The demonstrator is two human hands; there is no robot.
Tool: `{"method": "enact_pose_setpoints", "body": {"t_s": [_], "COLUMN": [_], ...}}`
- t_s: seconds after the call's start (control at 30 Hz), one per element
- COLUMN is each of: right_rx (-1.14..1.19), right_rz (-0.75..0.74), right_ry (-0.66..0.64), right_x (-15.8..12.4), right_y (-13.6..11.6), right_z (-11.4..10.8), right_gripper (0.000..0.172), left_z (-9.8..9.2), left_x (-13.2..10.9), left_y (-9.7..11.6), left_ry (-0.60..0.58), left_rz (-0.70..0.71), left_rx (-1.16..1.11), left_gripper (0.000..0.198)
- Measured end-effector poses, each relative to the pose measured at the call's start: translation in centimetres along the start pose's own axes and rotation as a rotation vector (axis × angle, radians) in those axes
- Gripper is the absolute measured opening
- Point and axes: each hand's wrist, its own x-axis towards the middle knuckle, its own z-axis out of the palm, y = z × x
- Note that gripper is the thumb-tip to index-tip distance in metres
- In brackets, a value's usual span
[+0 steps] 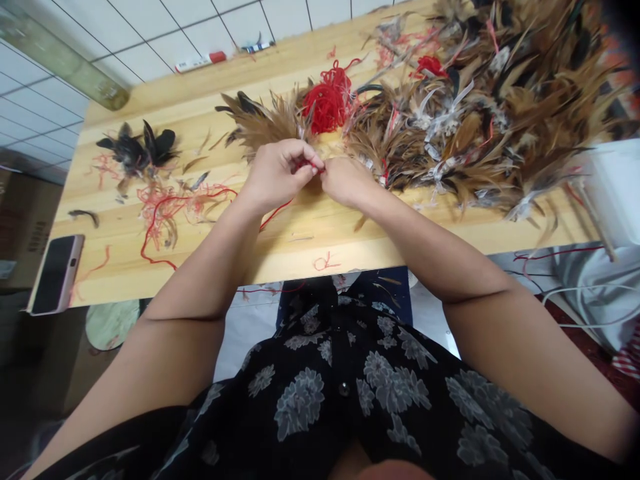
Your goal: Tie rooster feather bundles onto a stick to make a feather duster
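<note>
My left hand (281,175) is closed in a pinch, with a bit of red yarn showing at its fingertips. A red strand (276,215) runs down from under that hand toward the table's front edge. Pressed close beside it, my right hand (349,180) is curled shut, and what its fingers hold is hidden. Just beyond both hands lies a tangled heap of red yarn (327,100). A bunch of brown feathers (267,127) sits behind my left hand. To the right of my right hand, a large pile of tied feather bundles (450,133) spreads out.
Black feathers (137,148) and pinkish thread scraps (167,207) lie on the left of the wooden table (295,257). A phone (57,273) rests at the front left corner. A marker (201,62) and a glass bottle (65,57) are near the tiled wall. A white container (617,190) stands right.
</note>
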Motion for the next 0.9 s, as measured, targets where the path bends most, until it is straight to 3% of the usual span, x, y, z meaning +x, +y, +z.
{"method": "enact_pose_setpoints", "body": {"t_s": [0.13,0.4,0.63,0.9], "right_rx": [-0.005,0.047,0.096,0.202], "right_rz": [0.025,0.046,0.074,0.015], "right_ry": [-0.009,-0.055,-0.048,-0.104], "right_x": [-0.3,-0.9,-1.3,-0.4], "right_y": [-0.4,-0.7,-0.8,-0.1], "right_z": [-0.3,-1.1,-1.2,-1.0], "right_gripper": [0.043,0.044,0.047,0.047], "left_z": [0.4,1.6,2.0,3.6], "left_x": [0.1,0.4,0.4,-0.5], "left_y": [-0.4,-3.9,-4.3,-3.6], "left_ry": [0.094,0.257,0.24,0.329], "left_rz": [0.091,0.404,0.494,0.373], "left_rx": [0.242,0.491,0.289,-0.19], "left_gripper": [0.016,0.016,0.01,0.026]}}
